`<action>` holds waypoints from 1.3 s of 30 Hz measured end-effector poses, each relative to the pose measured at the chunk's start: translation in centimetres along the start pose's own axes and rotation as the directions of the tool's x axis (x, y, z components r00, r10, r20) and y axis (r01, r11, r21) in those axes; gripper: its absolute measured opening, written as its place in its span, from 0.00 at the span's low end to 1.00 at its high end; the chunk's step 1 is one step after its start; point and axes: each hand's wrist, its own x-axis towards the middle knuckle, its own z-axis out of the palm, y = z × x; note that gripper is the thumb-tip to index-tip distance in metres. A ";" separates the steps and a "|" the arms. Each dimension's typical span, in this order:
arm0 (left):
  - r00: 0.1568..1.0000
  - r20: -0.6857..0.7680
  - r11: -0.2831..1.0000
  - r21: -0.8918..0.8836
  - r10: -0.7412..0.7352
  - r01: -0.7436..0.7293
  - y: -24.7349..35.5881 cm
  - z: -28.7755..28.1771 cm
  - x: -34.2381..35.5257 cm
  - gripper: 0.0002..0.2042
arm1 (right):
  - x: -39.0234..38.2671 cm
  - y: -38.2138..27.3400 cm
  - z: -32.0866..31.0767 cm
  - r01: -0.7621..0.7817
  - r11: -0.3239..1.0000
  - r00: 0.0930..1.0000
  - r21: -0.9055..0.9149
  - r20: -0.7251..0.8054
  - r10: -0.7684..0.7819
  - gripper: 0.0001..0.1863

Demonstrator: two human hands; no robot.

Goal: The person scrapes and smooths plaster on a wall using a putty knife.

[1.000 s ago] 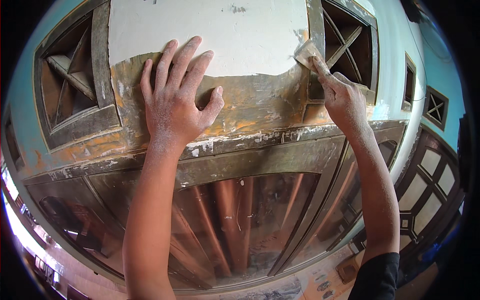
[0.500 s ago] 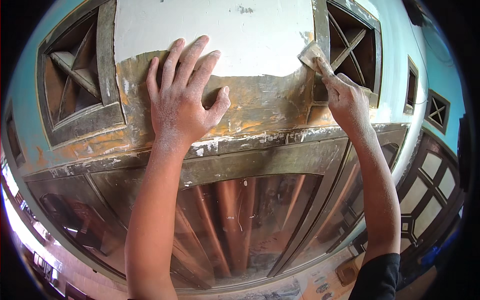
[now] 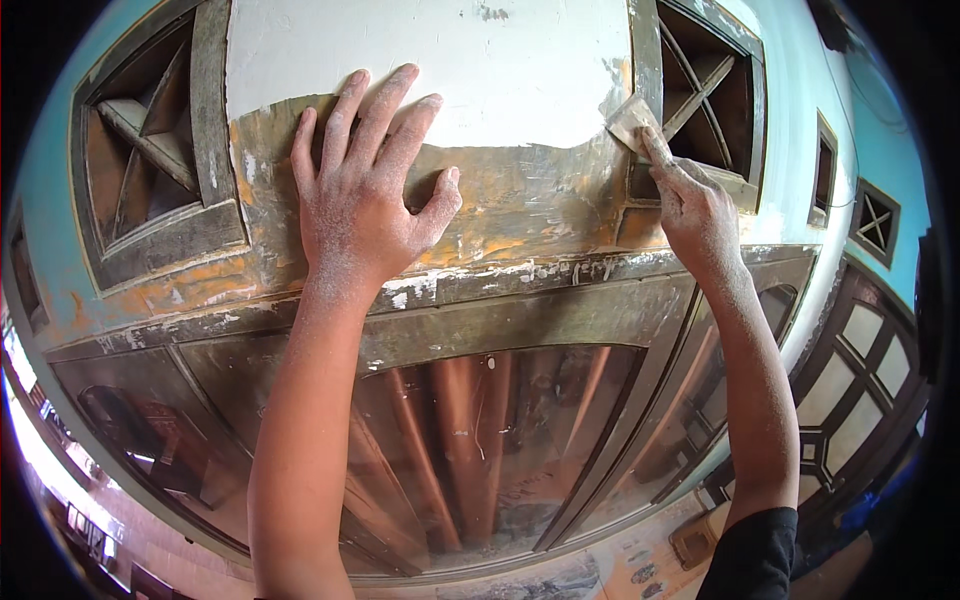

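Wall: showing white coat above, patchy brown and orange band below.
Glazed wooden frame: running beneath the band.
Cross-barred vent: flanking the white coat at right.
Left hand, dusty: lying spread-fingered on the wall, reaching white with fingertips.
Right hand, dusty: gripping a scraper, pointing forefinger along it.
Scraper: tilting beside the vent, at the white coat's lower right corner.

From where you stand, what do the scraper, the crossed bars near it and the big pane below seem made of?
The scraper: perhaps metal, possibly stiff plastic; flat, greyish and smeared pale. The crossed bars: probably wood; dull grey-brown, worn-looking. The big pane: likely glass or clear plastic; smooth and glossy, with shapes showing through or reflected.
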 end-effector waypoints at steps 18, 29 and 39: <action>1.000 0.008 1.000 0.013 0.004 -0.004 -0.2 -0.1 -0.3 0.26 | 0.1 -2.3 -0.5 -0.118 0.992 0.992 0.046 0.049 0.116 0.23; 1.000 0.010 1.000 -0.004 -0.004 0.004 0.0 -0.1 -0.2 0.26 | 0.7 -1.5 -0.3 -0.058 0.998 0.998 0.029 0.012 0.057 0.26; 1.000 0.005 1.000 0.002 -0.003 0.003 -0.1 -0.1 -0.2 0.26 | 1.1 -1.2 0.2 -0.085 0.996 0.995 -0.025 0.048 0.086 0.26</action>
